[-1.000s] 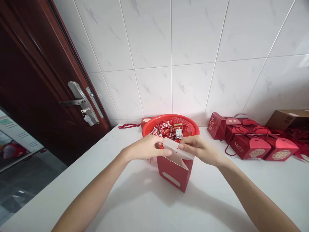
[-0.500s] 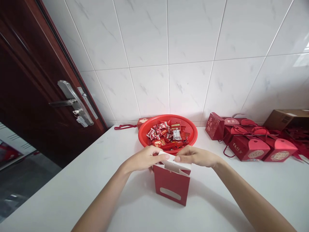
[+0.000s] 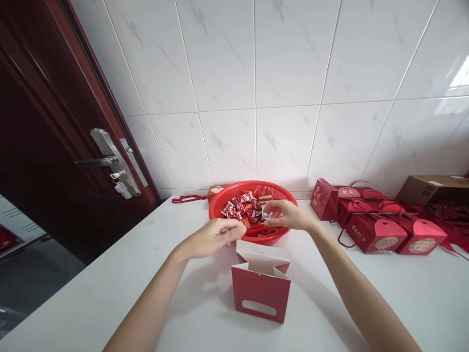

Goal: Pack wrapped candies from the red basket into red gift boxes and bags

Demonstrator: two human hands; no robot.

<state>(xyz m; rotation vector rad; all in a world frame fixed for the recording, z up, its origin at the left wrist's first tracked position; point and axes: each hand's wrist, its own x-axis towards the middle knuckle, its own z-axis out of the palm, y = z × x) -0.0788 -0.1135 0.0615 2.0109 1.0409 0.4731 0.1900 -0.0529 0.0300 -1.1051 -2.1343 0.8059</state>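
A red paper gift box (image 3: 261, 296) stands upright on the white counter, its white-lined top open and a pale oval window low on its front. Behind it is a red plastic basket (image 3: 220, 195) of wrapped candies (image 3: 248, 197). My right hand (image 3: 289, 215) reaches over the basket's right side, thumb and fingers apart, beside a silver-wrapped candy (image 3: 265, 213); whether it touches the candy is unclear. Between the basket's front rim and the box's left top edge hovers my left hand (image 3: 216, 237), fingers loosely bent, with nothing visible in it.
Several closed red gift boxes (image 3: 377, 235) with cords stand at the right, beside a brown cardboard box (image 3: 417, 189). Another small red box (image 3: 214, 191) with a ribbon (image 3: 188, 199) sits behind the basket. A dark wooden door (image 3: 54, 112) is at the left; a tiled wall (image 3: 227, 142) rises behind.
Both hands have let go of the box's top edge, which now gapes wider. My right hand has moved forward over the basket; my left has drawn slightly left.
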